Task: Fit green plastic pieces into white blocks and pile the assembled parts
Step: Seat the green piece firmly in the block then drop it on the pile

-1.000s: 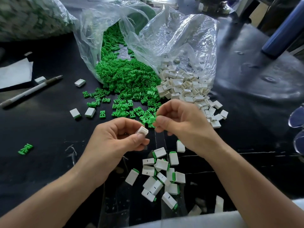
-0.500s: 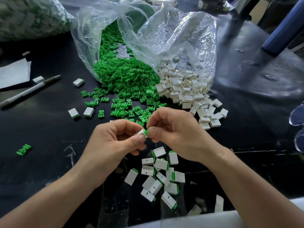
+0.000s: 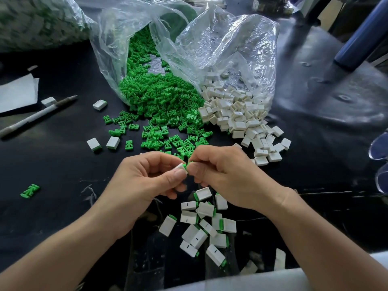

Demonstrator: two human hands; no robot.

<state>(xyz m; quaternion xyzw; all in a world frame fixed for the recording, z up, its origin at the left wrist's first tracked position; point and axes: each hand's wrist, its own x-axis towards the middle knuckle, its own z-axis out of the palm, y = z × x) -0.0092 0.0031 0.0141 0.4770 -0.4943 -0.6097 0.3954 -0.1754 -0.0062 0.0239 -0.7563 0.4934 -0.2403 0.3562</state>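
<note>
My left hand [image 3: 147, 181] pinches a small white block [image 3: 180, 167] between thumb and forefinger. My right hand [image 3: 226, 177] pinches a green plastic piece [image 3: 185, 165] whose tip sits at the block's open end. Only a sliver of green shows between the fingertips. Below my hands lies a loose pile of assembled parts [image 3: 201, 225], white blocks with green ends. A heap of green pieces [image 3: 159, 106] spills from a clear bag at centre, and a heap of white blocks [image 3: 241, 118] spills from a second bag beside it.
A black table [image 3: 52, 164] carries everything. A pen [image 3: 35, 117] and white paper [image 3: 16, 93] lie at far left. Two stray blocks [image 3: 104, 143] and a lone green piece [image 3: 30, 190] lie left of my hands. A blue cylinder [image 3: 361, 32] stands back right. A full bag [image 3: 37, 19] sits back left.
My right hand has brought the green piece leftward to the white block in my left hand. The two hands have closed together and the piece now meets the block's end.
</note>
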